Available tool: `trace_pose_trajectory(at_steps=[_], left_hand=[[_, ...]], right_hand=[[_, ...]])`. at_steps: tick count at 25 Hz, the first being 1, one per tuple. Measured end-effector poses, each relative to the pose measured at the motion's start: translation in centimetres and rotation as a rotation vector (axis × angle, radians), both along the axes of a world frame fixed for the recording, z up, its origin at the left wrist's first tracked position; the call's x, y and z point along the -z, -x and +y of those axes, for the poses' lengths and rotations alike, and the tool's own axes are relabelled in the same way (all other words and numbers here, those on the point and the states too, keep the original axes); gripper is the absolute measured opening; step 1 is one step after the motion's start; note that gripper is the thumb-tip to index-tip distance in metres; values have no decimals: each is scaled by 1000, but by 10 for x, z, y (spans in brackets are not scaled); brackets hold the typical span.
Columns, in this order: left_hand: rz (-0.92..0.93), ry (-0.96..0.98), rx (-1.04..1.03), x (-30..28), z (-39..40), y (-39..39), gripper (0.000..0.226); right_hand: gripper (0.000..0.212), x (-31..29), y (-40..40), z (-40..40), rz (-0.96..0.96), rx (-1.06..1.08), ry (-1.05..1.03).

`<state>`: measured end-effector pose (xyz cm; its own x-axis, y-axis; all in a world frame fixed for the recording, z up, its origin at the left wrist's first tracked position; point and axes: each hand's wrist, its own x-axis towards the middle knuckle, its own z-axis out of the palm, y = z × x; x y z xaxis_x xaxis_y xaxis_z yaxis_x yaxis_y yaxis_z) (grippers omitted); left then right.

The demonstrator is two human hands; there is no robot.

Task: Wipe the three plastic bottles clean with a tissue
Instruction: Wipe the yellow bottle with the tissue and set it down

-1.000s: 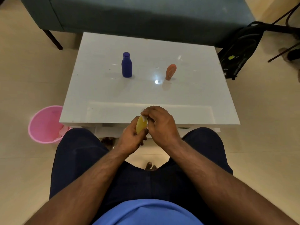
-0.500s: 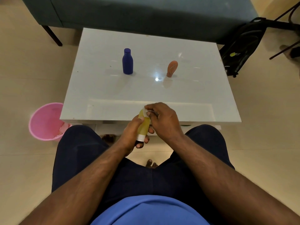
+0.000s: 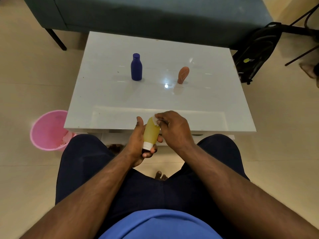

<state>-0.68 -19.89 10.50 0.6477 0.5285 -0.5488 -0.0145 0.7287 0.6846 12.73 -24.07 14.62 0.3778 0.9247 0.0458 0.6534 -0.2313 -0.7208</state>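
Since a second earlier the yellow bottle, gripped by left hand, tilted cap-down; right hand pinched tissue against its base, wiping ongoing.

Bottle in my left hand: yellow, white cap. Tissue: white. On the glossy white counter: dark blue bottle; orange-brown bottle with pale crossed lines. Bin: pink. My trousers: navy; shirt: blue.

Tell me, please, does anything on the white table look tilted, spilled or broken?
Nothing is spilled or broken. The dark blue plastic bottle stands upright on the glossy white table; only the small orange plastic bottle looks slanted to the right.
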Motion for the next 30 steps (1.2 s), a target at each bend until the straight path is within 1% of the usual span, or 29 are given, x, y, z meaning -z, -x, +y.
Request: trace_pose_trajectory(at_steps=[1, 2, 4, 6, 7, 9, 10, 11, 14, 17, 20, 21, 23, 25, 27, 30], left_hand=[[6, 6, 0, 0, 0, 0, 80], [11, 17, 1, -1, 0, 1, 83], [1, 37, -6, -1, 1, 2, 87], [-15, 63, -16, 0, 2, 1, 79], [-21, 82, -12, -1, 2, 1, 70], [-45, 131, 11, -4, 3, 1, 52], [-72, 164, 23, -6, 3, 0, 46], [-103, 197, 29, -8, 3, 0, 43], [-162, 258, -5, -18, 4, 2, 40], [-144, 175, -28, -37, 8, 6, 41], [-119, 51, -75, -64, 16, 1, 35], [-116, 7, -90, -73, 19, -2, 37], [-105, -63, -124, -91, 25, -8, 51], [-94, -84, -148, -106, 31, -10, 62], [-90, -102, -156, -119, 34, -10, 65], [-112, -147, -139, -133, 32, -14, 65]], right_hand=[[24, 0, 1, 2, -1, 11, 2], [24, 1, 6, 0, -61, -19, -14], [23, 4, 21, -13, -193, -160, -19], [23, 6, 21, -22, -254, -254, -12], [23, 6, 15, -19, -238, -233, -18], [21, 3, 3, -6, -168, -88, -34], [20, -1, 1, -1, -139, -36, -36], [20, -4, 1, 2, -122, -11, -41], [19, -20, 9, -3, -78, -29, -83], [17, -40, 6, -4, -5, 30, -173], [16, -65, -2, 11, 19, 54, -251], [17, -73, -2, 14, -3, 38, -268], [17, -85, 1, 15, -76, 1, -300], [18, -89, 5, 10, -139, -56, -308], [20, -95, 4, 13, -191, -116, -306], [18, -115, -12, 31, -161, -42, -324]])
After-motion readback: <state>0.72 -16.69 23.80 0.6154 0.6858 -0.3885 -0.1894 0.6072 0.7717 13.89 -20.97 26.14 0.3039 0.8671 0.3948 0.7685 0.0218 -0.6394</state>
